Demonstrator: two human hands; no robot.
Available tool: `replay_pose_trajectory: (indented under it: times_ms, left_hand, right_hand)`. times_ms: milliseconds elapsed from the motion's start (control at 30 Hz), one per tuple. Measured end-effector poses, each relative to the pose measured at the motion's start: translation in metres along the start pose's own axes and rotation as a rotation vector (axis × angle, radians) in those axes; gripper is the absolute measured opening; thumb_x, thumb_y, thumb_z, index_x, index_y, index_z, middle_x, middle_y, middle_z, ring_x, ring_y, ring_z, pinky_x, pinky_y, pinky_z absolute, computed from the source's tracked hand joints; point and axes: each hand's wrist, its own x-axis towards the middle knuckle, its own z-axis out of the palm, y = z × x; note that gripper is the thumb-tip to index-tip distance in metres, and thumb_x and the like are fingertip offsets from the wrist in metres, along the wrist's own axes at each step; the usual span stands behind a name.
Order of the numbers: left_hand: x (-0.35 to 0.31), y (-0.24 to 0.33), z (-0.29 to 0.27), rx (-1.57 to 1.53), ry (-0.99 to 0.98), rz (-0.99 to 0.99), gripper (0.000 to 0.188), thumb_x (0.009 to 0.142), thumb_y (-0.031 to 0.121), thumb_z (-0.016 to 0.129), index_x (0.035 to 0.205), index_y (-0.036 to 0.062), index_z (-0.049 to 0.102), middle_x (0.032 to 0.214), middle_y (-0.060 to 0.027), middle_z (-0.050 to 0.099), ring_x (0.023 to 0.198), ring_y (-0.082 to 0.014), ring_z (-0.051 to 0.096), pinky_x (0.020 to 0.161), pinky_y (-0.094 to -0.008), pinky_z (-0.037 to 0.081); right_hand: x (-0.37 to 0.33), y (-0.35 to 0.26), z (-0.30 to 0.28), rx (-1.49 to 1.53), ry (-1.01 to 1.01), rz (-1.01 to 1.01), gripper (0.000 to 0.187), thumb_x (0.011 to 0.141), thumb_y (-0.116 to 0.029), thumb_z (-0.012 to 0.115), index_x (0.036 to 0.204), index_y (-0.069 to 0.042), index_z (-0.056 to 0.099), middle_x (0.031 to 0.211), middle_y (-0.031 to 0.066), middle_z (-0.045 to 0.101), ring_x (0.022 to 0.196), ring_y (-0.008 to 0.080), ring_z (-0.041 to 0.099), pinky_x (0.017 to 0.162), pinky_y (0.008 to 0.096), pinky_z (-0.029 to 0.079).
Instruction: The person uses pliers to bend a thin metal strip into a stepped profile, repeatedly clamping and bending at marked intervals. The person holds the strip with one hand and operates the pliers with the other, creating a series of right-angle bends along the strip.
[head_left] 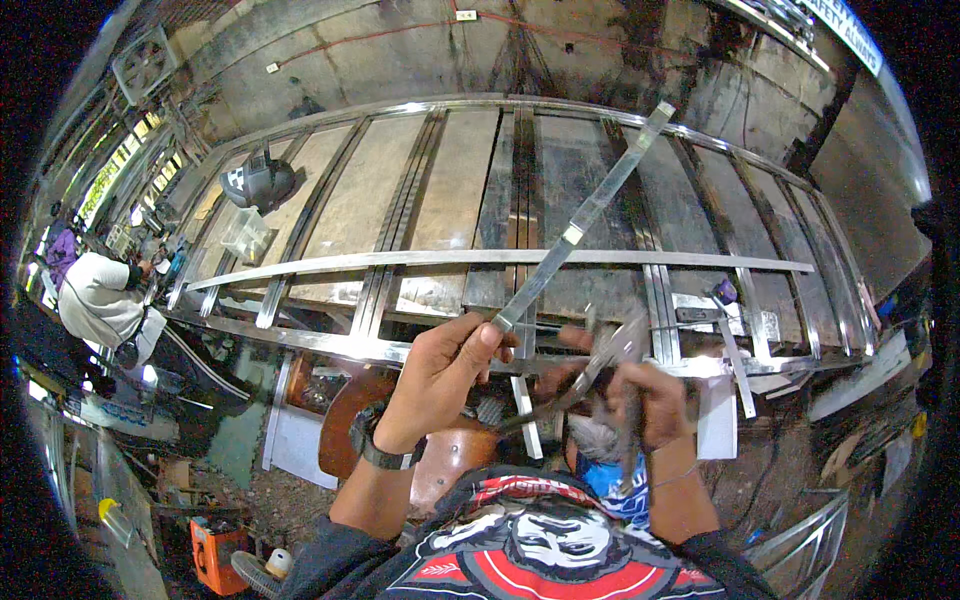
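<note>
My left hand (440,375), with a dark watch on its wrist, is closed around the lower end of a long, narrow metal bar (600,195). The bar slants up and to the right, over a metal frame (380,348) lying on the bench. To its right, my right hand (655,405) is wrapped round a greyish metal tool (618,345), smeared by motion; it resembles locking pliers, but I cannot tell its exact kind. The tool's head is close to the bar's lower end without visible contact. Crossing the frame lengthwise is a pale metal strip (470,257).
A dark welding helmet (262,182) and a clear plastic container (245,238) rest at the frame's left. A purple-topped object (724,292) lies at the right. Another person (100,300) works at far left. An orange case (215,555) stands on the floor.
</note>
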Motion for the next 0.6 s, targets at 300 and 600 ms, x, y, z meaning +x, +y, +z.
replay_pose_trajectory:
  times_ms: [300, 600]
  left_hand:
    - [0.010, 0.000, 0.004, -0.198, -0.067, -0.158, 0.038, 0.107, 0.036, 0.055, 0.110, -0.0005, 0.068, 0.082, -0.0004, 0.066, 0.067, -0.0043, 0.052, 0.060, -0.0215, 0.042]
    - [-0.001, 0.012, 0.011, -0.065, -0.230, -0.024, 0.050, 0.108, 0.028, 0.055, 0.148, -0.0023, 0.050, 0.103, -0.0052, 0.070, 0.096, -0.0111, 0.061, 0.087, -0.0284, 0.049]
  right_hand:
    - [-0.004, 0.048, -0.020, -0.334, -0.096, -0.251, 0.059, 0.080, -0.015, 0.085, 0.133, -0.002, 0.062, 0.091, -0.0024, 0.066, 0.083, 0.0115, 0.061, 0.075, 0.0297, 0.051]
    - [0.003, 0.028, -0.023, -0.681, -0.053, -0.531, 0.058, 0.080, -0.001, 0.077, 0.135, -0.007, 0.060, 0.102, -0.0013, 0.063, 0.100, 0.0091, 0.059, 0.088, 0.0267, 0.048]
